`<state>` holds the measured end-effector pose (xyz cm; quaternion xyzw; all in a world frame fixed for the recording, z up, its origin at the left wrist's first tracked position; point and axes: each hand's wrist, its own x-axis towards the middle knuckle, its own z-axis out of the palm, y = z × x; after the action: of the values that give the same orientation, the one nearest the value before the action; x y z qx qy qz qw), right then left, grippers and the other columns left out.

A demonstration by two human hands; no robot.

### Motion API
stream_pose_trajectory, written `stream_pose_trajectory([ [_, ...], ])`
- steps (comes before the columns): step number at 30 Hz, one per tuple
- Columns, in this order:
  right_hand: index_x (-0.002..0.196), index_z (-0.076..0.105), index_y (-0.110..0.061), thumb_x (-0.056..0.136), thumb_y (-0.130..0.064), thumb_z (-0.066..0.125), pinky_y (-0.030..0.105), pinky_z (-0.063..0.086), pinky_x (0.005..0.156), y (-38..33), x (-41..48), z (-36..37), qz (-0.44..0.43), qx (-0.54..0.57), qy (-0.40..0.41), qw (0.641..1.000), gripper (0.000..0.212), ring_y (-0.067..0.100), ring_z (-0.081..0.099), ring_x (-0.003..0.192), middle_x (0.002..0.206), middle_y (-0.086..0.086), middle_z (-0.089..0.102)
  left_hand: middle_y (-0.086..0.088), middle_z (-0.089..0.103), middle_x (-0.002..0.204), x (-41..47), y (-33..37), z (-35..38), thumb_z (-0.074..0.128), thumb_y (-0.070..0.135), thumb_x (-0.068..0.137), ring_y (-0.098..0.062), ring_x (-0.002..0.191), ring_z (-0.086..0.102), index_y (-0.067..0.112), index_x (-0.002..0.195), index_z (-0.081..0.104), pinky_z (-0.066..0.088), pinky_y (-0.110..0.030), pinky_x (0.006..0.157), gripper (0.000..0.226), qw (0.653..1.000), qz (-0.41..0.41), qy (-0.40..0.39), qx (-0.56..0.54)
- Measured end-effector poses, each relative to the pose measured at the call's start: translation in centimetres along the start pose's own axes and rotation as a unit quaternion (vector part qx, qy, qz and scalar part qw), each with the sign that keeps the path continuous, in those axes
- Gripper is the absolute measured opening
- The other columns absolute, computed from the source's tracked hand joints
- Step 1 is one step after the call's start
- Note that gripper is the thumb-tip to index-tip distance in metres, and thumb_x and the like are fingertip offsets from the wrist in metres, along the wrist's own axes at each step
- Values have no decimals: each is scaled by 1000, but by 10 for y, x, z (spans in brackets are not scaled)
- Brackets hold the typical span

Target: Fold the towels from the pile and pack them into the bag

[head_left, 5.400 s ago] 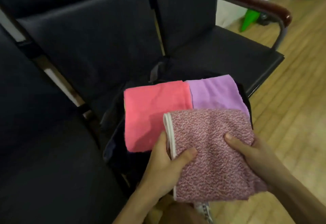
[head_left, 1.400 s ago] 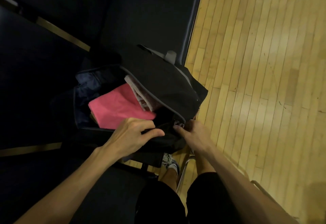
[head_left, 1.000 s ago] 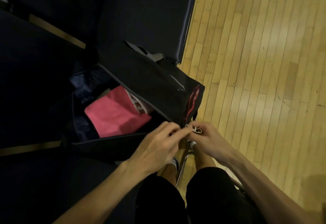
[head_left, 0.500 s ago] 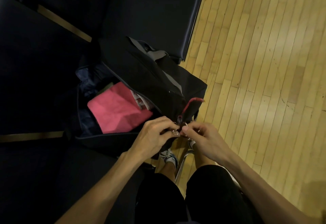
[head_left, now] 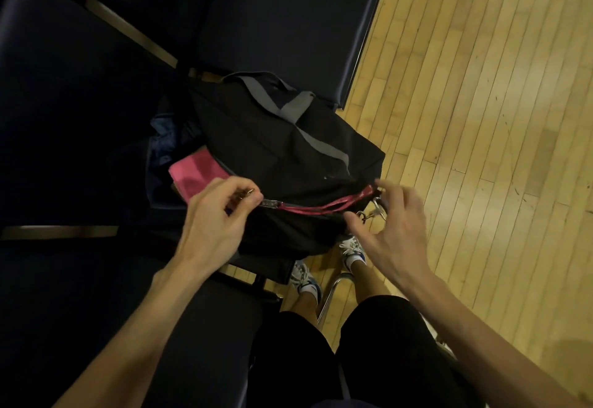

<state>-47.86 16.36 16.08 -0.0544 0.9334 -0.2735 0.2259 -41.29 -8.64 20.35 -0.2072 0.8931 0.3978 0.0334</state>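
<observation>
A black bag (head_left: 282, 150) with grey straps lies on a dark chair seat. Its red zipper (head_left: 324, 207) is drawn closed along the near right part. My left hand (head_left: 215, 215) pinches the metal zipper pull (head_left: 269, 203) at the left end of the closed stretch. A folded pink towel (head_left: 195, 174) shows in the remaining gap at the bag's left. My right hand (head_left: 391, 224) hovers with fingers spread at the bag's right corner, beside a second metal pull (head_left: 373, 211); I cannot tell if it touches it.
Dark padded chair seats (head_left: 80, 118) fill the left and top. A wooden plank floor (head_left: 481, 102) lies to the right. My legs in black shorts and white shoes (head_left: 353, 250) are below the bag, by a chrome chair leg (head_left: 330, 292).
The lid has come down over the towels. My left hand has drawn the zipper pull leftward, closing much of the red zipper. My right hand has loosened and spread its fingers.
</observation>
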Motion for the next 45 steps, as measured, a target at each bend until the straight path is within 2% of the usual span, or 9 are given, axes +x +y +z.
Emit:
stream_pose_trajectory([
  [3, 113, 61, -20, 77, -63, 64, 37, 43, 88, -42, -8, 27, -194, -116, 52, 973, 57, 22, 50, 107, 112, 1, 57, 5, 66, 90, 1, -1, -1, 64, 20, 94, -12, 84, 64, 23, 95, 68, 54, -36, 78, 5, 1000, 10, 13, -16],
  [6, 103, 68, -16, 74, -48, 78, 40, 48, 77, -66, -2, 61, -220, -157, 62, 961, 45, 25, 59, 94, 101, 3, 64, 5, 65, 87, 2, -9, -3, 64, 16, 94, -16, 82, 65, 20, 96, 68, 56, -44, 74, 6, 999, 29, 16, -7],
  [16, 86, 68, -13, 95, -30, 58, 34, 56, 63, -75, -4, 63, -215, -29, -37, 975, 22, 16, 64, 69, 83, -1, 66, 9, 68, 82, 28, -55, -20, 66, 16, 94, -3, 76, 65, 15, 96, 70, 55, -30, 75, 5, 999, -31, 31, 17],
  [20, 87, 68, -13, 94, -22, 64, 18, 48, 69, -113, 19, 30, -279, 34, -11, 960, 12, 10, 62, 75, 86, -4, 66, 11, 65, 95, 22, -45, -19, 58, 8, 97, 2, 84, 60, 24, 110, 64, 45, -9, 73, 22, 993, 21, -114, -17],
  [23, 90, 66, -13, 95, -22, 55, 37, 54, 64, -141, 47, 28, -367, -36, -62, 927, 15, 22, 64, 73, 88, 1, 65, 15, 60, 104, 10, -45, -13, 58, 15, 98, 2, 91, 58, 22, 115, 64, 42, -7, 76, 20, 981, 37, -181, -57],
  [30, 95, 60, -13, 90, -28, 69, 35, 47, 72, -146, 38, 52, -375, -25, 53, 925, 17, 20, 53, 86, 94, 3, 60, -3, 68, 86, 24, -69, -2, 61, 17, 95, -21, 80, 64, 9, 95, 70, 49, -31, 69, 11, 998, 61, 0, 35],
  [34, 96, 58, -17, 76, -48, 74, 38, 49, 74, -97, 9, 77, -225, -84, 70, 968, 40, 18, 47, 93, 98, 0, 56, 18, 59, 69, 30, -77, -4, 56, 12, 99, 6, 64, 59, 10, 92, 72, 44, -11, 60, 18, 995, -62, 40, -64],
  [40, 99, 65, -17, 80, -48, 72, 40, 37, 72, -95, 32, 120, -239, -303, 71, 920, 37, 26, 52, 89, 96, 2, 61, 13, 55, 60, 34, -75, -13, 51, 3, 98, -5, 50, 53, 12, 107, 69, 44, -25, 51, 23, 996, -23, 80, -21],
  [45, 83, 62, -18, 93, -40, 61, 38, 35, 67, -86, 41, 112, -296, -296, 41, 907, 24, 20, 50, 73, 76, -1, 58, -5, 70, 74, 39, -105, -27, 55, 18, 98, -28, 71, 68, 15, 105, 71, 55, -45, 69, 19, 993, -35, 100, 48],
])
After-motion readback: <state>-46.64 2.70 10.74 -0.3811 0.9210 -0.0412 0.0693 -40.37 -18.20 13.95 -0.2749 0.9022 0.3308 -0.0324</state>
